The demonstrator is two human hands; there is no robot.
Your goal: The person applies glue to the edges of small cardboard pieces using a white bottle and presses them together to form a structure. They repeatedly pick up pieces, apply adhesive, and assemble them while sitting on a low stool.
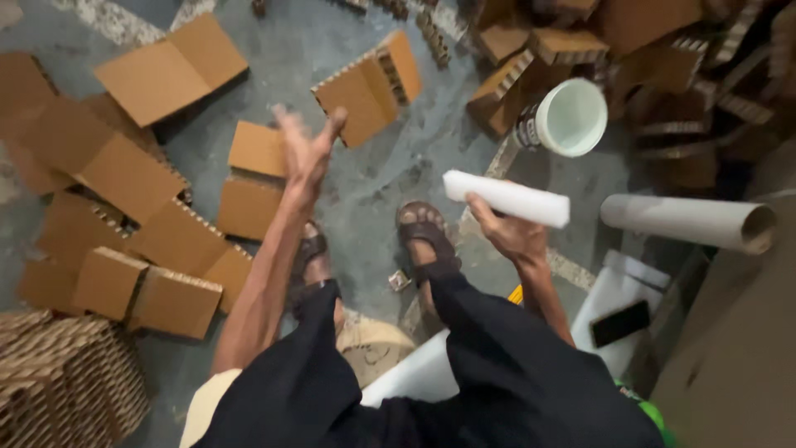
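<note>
Right hand [512, 234]: closed over one end of a white foam block [506, 199], most of it jutting toward nine o'clock. Left hand [305, 151]: spread wide, empty, blurred, raised above the floor [365, 191]. At twelve o'clock of that open hand, a honeycomb cardboard block [369, 87], apparently in mid-air, well apart from the fingers. At nine o'clock, more cardboard pieces [133, 207] strewn flat. At two o'clock of the right hand, a white bucket [570, 118] tipped on its side; at three o'clock, a cardboard tube [688, 222]. Likely risk: foam levering loose from so short an end grip; sandalled feet [427, 232] catching on scattered pieces.
</note>
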